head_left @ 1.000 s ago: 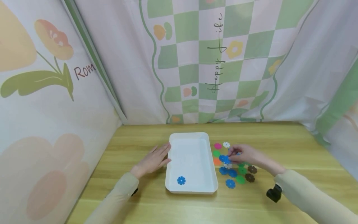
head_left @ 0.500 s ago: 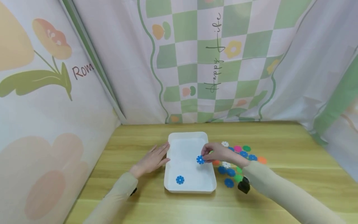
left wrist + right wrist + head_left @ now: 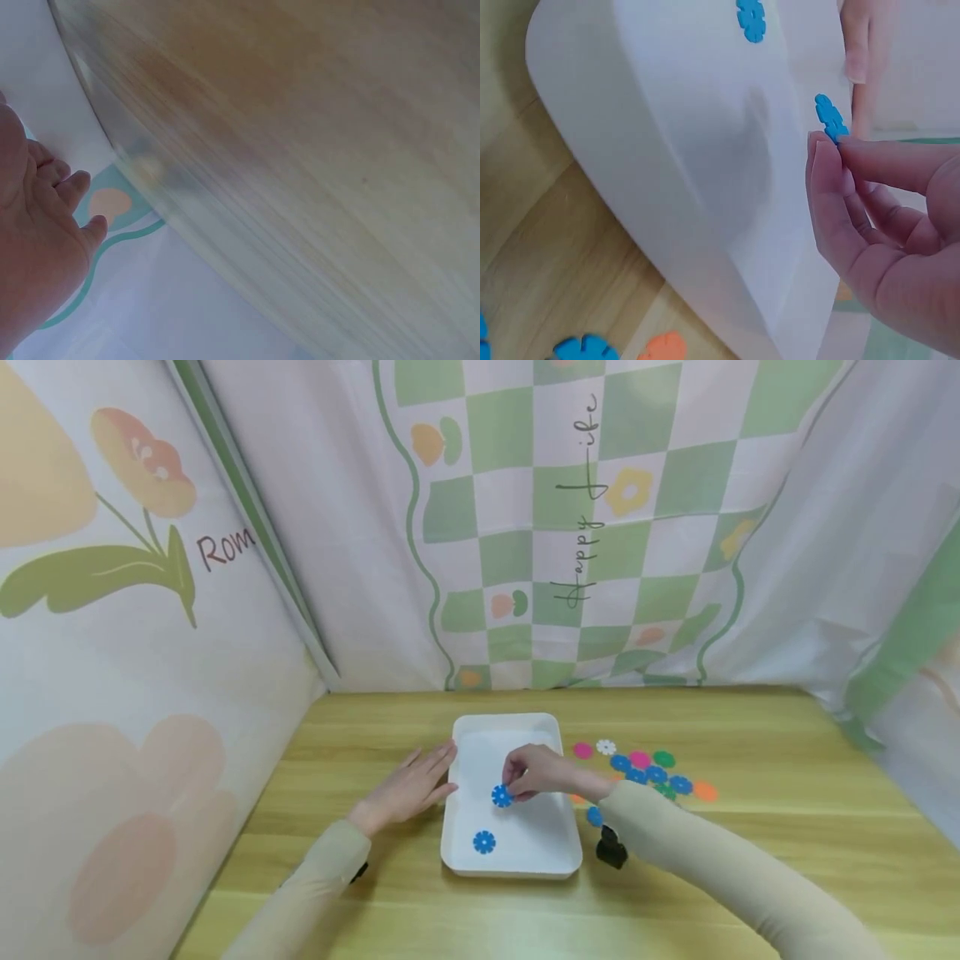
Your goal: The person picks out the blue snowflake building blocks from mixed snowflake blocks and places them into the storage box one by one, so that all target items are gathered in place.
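Note:
Between thumb and fingertips my right hand (image 3: 536, 771) pinches a blue notched disc (image 3: 501, 796), held over the white tray (image 3: 457, 827). In the right wrist view the pinched disc (image 3: 829, 116) stands on edge at the fingertips. A second blue disc (image 3: 484, 842) lies flat on the tray floor, toward the near left corner. My left hand (image 3: 408, 789) rests with fairly straight fingers against the tray's left rim. The left wrist view shows part of that left hand (image 3: 45, 225), with the tray at the view's edge.
Right of the tray, loose discs lie on the wooden table (image 3: 375, 893): blue ones (image 3: 656, 774), a white one (image 3: 606, 747), pink ones (image 3: 582, 751), green (image 3: 663, 759) and orange (image 3: 704, 791). My right forearm covers some. A patterned curtain (image 3: 555, 527) hangs behind.
My right hand has picked up a blue disc from the loose discs and carried it left over the tray. The left hand has stayed at the tray's rim.

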`<move>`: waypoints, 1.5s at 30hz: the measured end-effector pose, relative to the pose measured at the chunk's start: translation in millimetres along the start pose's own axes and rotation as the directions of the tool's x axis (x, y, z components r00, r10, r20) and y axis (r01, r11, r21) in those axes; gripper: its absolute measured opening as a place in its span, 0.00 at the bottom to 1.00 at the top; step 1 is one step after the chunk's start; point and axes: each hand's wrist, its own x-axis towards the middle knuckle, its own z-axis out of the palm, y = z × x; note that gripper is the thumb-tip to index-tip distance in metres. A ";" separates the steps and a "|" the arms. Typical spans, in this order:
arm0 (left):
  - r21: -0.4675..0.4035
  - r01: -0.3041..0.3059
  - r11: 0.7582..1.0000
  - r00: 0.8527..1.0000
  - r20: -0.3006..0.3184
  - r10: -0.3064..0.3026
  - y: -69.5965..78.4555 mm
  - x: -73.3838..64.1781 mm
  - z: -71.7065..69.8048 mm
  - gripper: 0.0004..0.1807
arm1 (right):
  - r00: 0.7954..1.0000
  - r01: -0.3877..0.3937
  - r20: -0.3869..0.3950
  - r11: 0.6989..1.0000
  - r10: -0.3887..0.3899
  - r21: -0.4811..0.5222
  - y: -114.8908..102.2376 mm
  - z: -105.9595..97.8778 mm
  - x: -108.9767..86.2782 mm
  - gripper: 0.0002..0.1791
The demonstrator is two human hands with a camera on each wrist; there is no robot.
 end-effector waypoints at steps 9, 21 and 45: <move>-0.003 0.016 1.000 1.000 0.004 -0.016 1.0 1.0 -0.8 0.38 | 0.998 -0.055 0.012 0.998 0.055 -0.035 -4.1 22.8 14.1 0.03; -0.004 0.013 1.000 1.000 0.003 -0.013 1.7 1.3 -0.1 0.38 | 0.995 -0.097 -0.007 0.993 0.097 -0.065 -7.2 36.7 19.1 0.04; 0.007 0.013 1.000 1.000 0.001 -0.013 0.3 0.4 0.4 0.38 | 0.997 -0.072 0.019 0.989 0.075 -0.126 -10.7 42.7 18.7 0.04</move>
